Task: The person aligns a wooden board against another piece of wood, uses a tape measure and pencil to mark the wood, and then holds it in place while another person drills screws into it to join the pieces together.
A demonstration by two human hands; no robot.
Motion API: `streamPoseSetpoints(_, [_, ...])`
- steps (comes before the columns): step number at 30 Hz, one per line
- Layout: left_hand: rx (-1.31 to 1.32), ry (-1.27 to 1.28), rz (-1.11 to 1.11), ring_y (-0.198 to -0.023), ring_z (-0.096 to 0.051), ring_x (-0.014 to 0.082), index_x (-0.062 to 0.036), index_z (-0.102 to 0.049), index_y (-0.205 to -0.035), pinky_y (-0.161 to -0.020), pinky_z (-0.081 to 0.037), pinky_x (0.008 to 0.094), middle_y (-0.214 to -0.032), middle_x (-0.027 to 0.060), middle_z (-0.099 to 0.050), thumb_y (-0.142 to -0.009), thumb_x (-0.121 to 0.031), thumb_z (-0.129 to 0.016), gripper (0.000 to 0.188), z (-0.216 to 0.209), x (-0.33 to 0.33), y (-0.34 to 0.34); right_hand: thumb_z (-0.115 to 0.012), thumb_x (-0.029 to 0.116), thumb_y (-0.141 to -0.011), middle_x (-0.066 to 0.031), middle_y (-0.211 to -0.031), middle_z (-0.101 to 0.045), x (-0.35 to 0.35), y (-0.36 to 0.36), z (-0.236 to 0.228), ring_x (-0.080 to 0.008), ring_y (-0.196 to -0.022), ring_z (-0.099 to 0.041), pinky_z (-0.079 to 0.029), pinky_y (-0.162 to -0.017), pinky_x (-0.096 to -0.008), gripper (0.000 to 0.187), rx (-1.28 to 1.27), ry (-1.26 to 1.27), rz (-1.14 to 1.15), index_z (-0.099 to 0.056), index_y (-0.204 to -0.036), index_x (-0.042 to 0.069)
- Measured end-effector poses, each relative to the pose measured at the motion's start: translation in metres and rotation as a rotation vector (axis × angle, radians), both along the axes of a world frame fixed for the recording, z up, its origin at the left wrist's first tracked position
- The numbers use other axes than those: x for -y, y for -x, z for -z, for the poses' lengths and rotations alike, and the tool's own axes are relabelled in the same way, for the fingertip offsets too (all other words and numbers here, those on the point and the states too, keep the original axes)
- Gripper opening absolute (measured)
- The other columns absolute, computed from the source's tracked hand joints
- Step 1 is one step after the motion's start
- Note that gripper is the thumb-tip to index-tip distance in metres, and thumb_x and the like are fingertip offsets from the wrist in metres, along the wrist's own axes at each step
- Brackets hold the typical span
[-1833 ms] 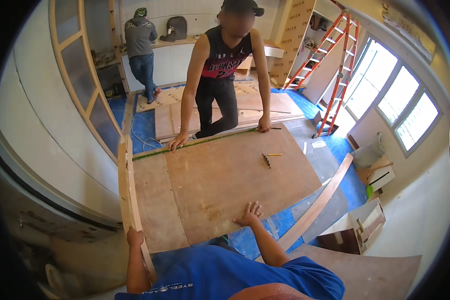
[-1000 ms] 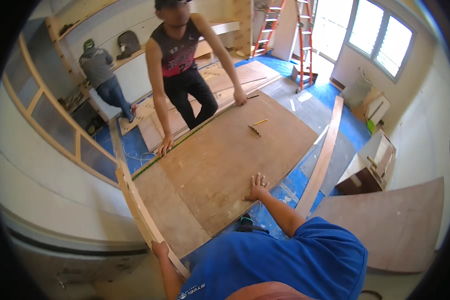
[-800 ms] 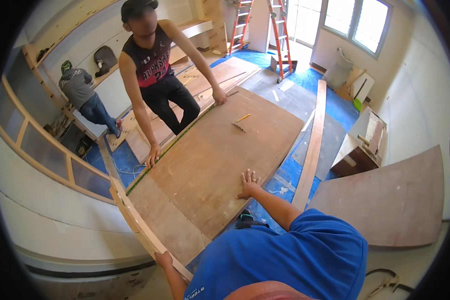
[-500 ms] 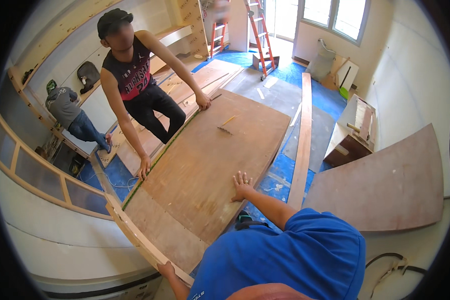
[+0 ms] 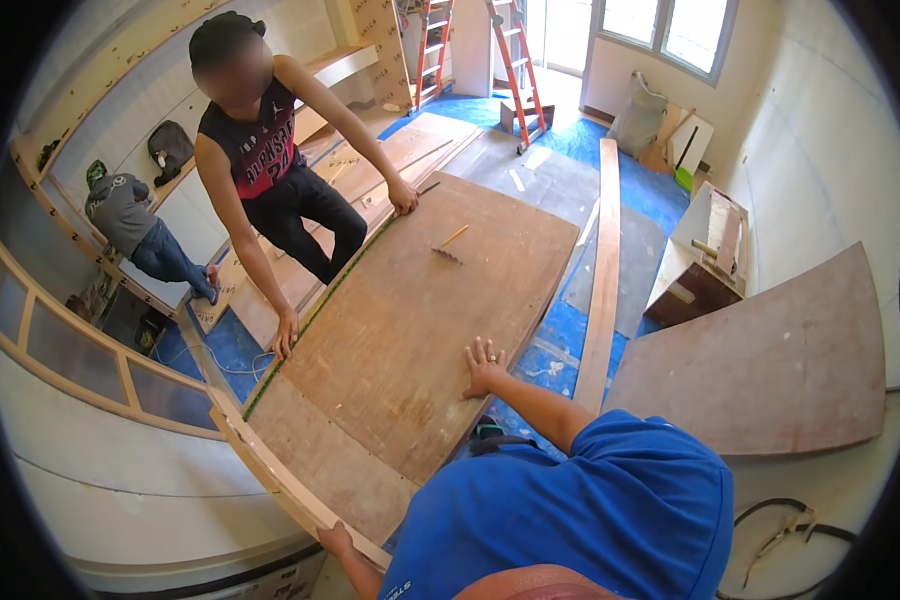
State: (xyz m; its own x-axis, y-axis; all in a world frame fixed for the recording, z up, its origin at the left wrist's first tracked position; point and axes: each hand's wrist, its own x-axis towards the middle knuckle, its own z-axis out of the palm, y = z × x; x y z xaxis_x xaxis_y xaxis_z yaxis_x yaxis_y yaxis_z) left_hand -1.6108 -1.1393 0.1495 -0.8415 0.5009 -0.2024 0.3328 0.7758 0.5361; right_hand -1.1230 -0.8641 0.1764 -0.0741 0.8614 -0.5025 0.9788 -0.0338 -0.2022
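Observation:
A large brown plywood sheet (image 5: 400,300) lies flat in front of me. My right hand (image 5: 483,370) rests palm down near its right edge, fingers spread, a ring on one of them. At the lower left, my left hand (image 5: 337,541) is closed around the edge of a long light wooden strip (image 5: 270,470) that runs along the sheet's near-left end; part of its grip is hidden. On top of the sheet lie a yellow pencil (image 5: 455,236) and a small dark toothed piece (image 5: 447,256). Across from me, a co-worker (image 5: 260,150) has both hands on the far edge, along a thin green strip (image 5: 320,305).
A long narrow board (image 5: 600,280) and a curved panel (image 5: 760,360) are on my right, beside an open wooden box (image 5: 705,245). Orange ladders (image 5: 517,70) stand at the back on blue floor sheeting (image 5: 460,108). Another person (image 5: 135,220) bends over at the far left.
The co-worker's head has tipped down a little toward the sheet. The whole view has shifted slightly; both my hands keep their places.

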Motion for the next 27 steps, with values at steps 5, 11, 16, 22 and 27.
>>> streamPoseSetpoints(5, [0.014,0.006,0.000,-0.109,-0.062,0.0445,0.0157,-0.051,-0.122,-0.094,-0.049,0.0425,-0.116,0.0346,-0.062,-0.075,-0.010,-0.073,0.058,0.010,0.002,0.009,-0.077,0.064,-0.066,-0.0214,-0.162,0.013,0.000,0.000,0.004,-0.0437,-0.149,0.008,-0.007,-0.115,-0.0648,0.131,-0.011,-0.007,0.001,-0.001,-0.158,0.012])
streamPoseSetpoints(11, [0.069,-0.030,0.018,-0.112,-0.061,0.0449,0.0174,-0.049,-0.125,-0.097,-0.047,0.0421,-0.119,0.0351,-0.061,-0.075,-0.011,-0.073,0.062,0.018,0.005,0.018,-0.077,0.066,-0.065,-0.0216,-0.162,0.013,0.001,-0.001,0.008,-0.0440,-0.149,0.007,-0.008,-0.116,-0.0644,0.131,-0.020,-0.040,0.003,-0.001,-0.158,0.012])
streamPoseSetpoints(16, [0.060,-0.010,0.011,-0.112,-0.061,0.0447,0.0172,-0.050,-0.124,-0.097,-0.047,0.0422,-0.118,0.0352,-0.061,-0.075,-0.011,-0.073,0.061,0.023,0.006,0.023,-0.077,0.066,-0.065,-0.0219,-0.162,0.012,0.003,-0.002,0.010,-0.0442,-0.149,0.007,-0.008,-0.115,-0.0645,0.131,-0.033,-0.050,0.001,-0.002,-0.158,0.012])
streamPoseSetpoints(22, [0.037,0.002,0.006,-0.114,-0.060,0.0439,0.0162,-0.052,-0.123,-0.098,-0.046,0.0423,-0.117,0.0347,-0.061,-0.075,-0.010,-0.073,0.059,0.015,-0.003,0.011,-0.077,0.066,-0.064,-0.0223,-0.162,0.012,-0.001,-0.007,0.013,-0.0442,-0.149,0.007,-0.007,-0.115,-0.0655,0.132,-0.020,-0.063,0.004,-0.002,-0.158,0.012])
streamPoseSetpoints(27, [0.016,0.084,0.050,-0.118,-0.058,0.0419,0.0108,-0.052,-0.128,-0.102,-0.045,0.0416,-0.124,0.0307,-0.060,-0.076,-0.008,-0.070,0.058,0.006,-0.001,0.005,-0.077,0.065,-0.065,-0.0228,-0.162,0.012,-0.001,-0.005,0.018,-0.0448,-0.149,0.007,-0.007,-0.115,-0.0656,0.132,0.001,-0.071,-0.001,-0.001,-0.158,0.011])
